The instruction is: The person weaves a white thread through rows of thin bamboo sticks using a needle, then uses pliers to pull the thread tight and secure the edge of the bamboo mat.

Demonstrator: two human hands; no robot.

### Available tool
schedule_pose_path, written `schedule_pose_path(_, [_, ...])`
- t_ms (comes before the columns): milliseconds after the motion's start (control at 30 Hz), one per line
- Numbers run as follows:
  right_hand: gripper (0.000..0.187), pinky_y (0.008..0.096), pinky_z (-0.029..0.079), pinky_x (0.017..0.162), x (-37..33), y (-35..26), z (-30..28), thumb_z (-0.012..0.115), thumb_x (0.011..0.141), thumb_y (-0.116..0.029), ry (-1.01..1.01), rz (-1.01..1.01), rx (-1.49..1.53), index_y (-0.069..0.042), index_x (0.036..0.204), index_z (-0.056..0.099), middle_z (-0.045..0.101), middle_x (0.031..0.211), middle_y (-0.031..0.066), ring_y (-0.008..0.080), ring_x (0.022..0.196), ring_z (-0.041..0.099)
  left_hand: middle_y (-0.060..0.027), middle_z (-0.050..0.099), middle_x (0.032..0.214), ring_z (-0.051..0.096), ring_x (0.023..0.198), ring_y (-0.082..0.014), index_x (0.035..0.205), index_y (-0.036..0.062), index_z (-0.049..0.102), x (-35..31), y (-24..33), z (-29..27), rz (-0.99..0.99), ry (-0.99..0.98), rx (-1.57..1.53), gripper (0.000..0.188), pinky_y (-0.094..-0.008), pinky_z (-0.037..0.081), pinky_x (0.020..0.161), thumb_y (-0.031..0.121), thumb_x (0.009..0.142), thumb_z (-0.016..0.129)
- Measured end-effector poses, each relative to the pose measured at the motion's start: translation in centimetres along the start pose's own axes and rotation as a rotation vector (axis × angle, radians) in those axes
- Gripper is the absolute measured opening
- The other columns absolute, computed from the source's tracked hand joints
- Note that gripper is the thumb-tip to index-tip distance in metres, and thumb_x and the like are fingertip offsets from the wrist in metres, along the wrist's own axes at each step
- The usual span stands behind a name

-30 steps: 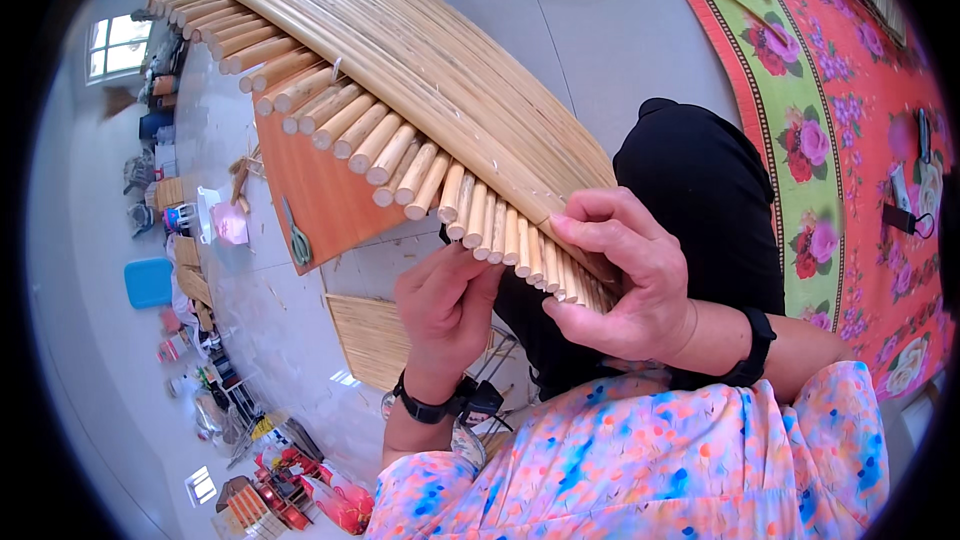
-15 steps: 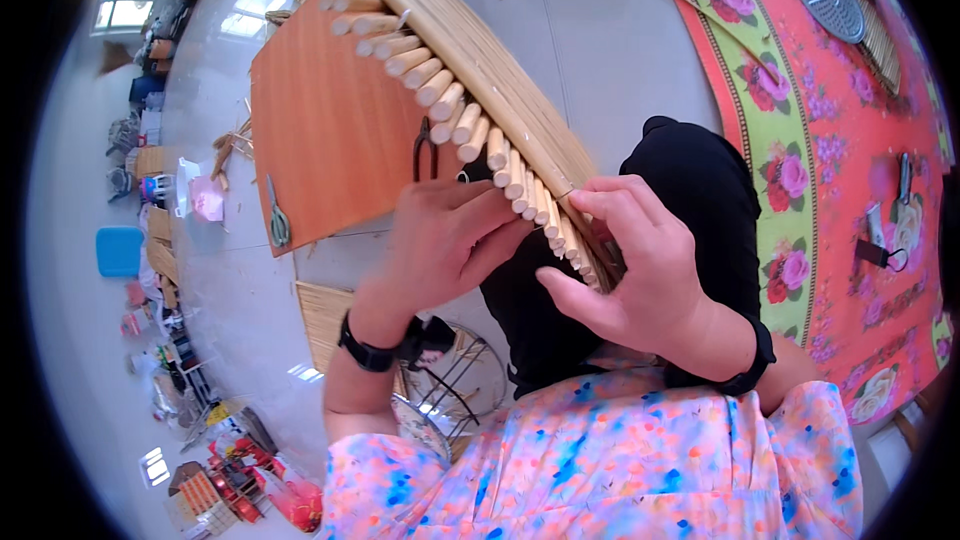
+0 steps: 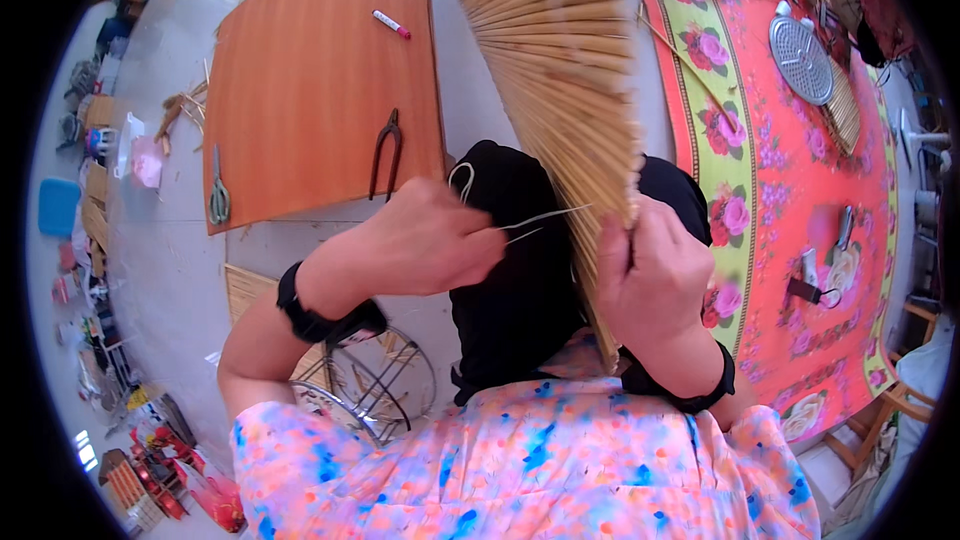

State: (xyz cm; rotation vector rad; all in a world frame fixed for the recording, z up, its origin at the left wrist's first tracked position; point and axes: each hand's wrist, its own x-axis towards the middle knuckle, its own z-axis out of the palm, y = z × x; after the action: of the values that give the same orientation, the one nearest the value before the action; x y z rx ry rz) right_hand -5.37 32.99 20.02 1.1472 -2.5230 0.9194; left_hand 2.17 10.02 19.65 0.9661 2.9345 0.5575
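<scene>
A long fan-like mat of thin pale wooden sticks point(image 3: 565, 70) stretches from the top of the view down across my lap. My right hand point(image 3: 655, 270) is closed on its right edge near the lower end, thumb on the sticks. My left hand point(image 3: 425, 240) is a fist to the left of the mat, above my black-trousered knee. From that fist a thin white cord point(image 3: 540, 216) runs taut to the sticks beside my right hand. A loose loop of the cord sticks up behind the left knuckles. The fingertips of my left hand are hidden.
Left of the mat lies an orange-brown wooden board point(image 3: 320, 80) with dark pliers point(image 3: 385, 155), scissors point(image 3: 218, 190) and a marker point(image 3: 391, 24). A wire-frame stand point(image 3: 405, 380) is below my left forearm. A floral cloth point(image 3: 790, 240) with a perforated metal disc point(image 3: 800, 58) spreads on the right.
My left hand has moved away from the sticks to the left, drawing the cord out. The mat has turned, now showing its fanned face instead of the round stick ends. My right hand still grips it.
</scene>
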Motion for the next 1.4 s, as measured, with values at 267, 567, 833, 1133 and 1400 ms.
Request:
schedule_pose_path(267, [0.013, 0.0372, 0.047, 0.051, 0.3, 0.5, -0.8, 0.059, 0.088, -0.007, -0.055, 0.079, 0.043, 0.003, 0.094, 0.061, 0.061, 0.075, 0.017, 0.0337, 0.06, 0.06, -0.0075, 0.056, 0.066, 0.057, 0.057, -0.027, 0.09, 0.004, 0.066, -1.6, 2.7, 0.6, -0.42, 0.447, -0.298, 0.011, -0.0353, 0.043, 0.05, 0.003, 0.08, 0.069])
schedule_pose_path(567, [0.008, 0.0348, 0.038, 0.045, 0.1, 0.5, -0.7, 0.058, 0.088, -0.004, -0.075, 0.039, -0.049, 0.004, 0.088, 0.059, 0.053, 0.067, 0.0135, 0.0285, 0.049, 0.05, -0.0051, 0.058, 0.063, 0.056, 0.052, -0.0214, 0.092, 0.0048, 0.07, 2.4, 3.5, 3.9, -0.377, 0.719, -0.296, 0.016, -0.0333, 0.041, 0.046, 0.004, 0.077, 0.072])
schedule_pose_path(833, [0.01, 0.0343, 0.038, 0.045, 0.3, -0.1, -0.7, 0.057, 0.089, -0.005, -0.094, 0.067, -0.053, 0.004, 0.091, 0.06, 0.053, 0.068, 0.0132, 0.0272, 0.049, 0.05, -0.005, 0.057, 0.062, 0.055, 0.051, -0.0217, 0.089, 0.0045, 0.07, 2.7, 2.9, 4.0, -0.34, 0.762, -0.284, 0.014, -0.0333, 0.041, 0.045, 0.005, 0.075, 0.073])
schedule_pose_path(1133, [0.01, 0.0342, 0.038, 0.044, 0.1, 0.5, -0.1, 0.057, 0.089, -0.006, -0.02, 0.011, 0.013, 0.004, 0.092, 0.06, 0.053, 0.067, 0.0129, 0.0271, 0.049, 0.05, -0.0046, 0.057, 0.063, 0.055, 0.051, -0.0221, 0.089, 0.0053, 0.069, 2.8, 3.0, 3.8, -0.332, 0.757, -0.282, 0.015, -0.0338, 0.041, 0.045, 0.006, 0.075, 0.073])
schedule_pose_path(1400, [0.01, 0.0345, 0.036, 0.042, 0.1, 0.3, -0.3, 0.058, 0.089, -0.005, -0.045, 0.035, -0.001, 0.005, 0.087, 0.058, 0.048, 0.062, 0.0125, 0.0274, 0.046, 0.047, -0.0047, 0.056, 0.062, 0.055, 0.05, -0.0221, 0.089, 0.0049, 0.069, 2.8, 2.9, 3.6, -0.324, 0.744, -0.263, 0.015, -0.0334, 0.041, 0.044, 0.005, 0.075, 0.073])
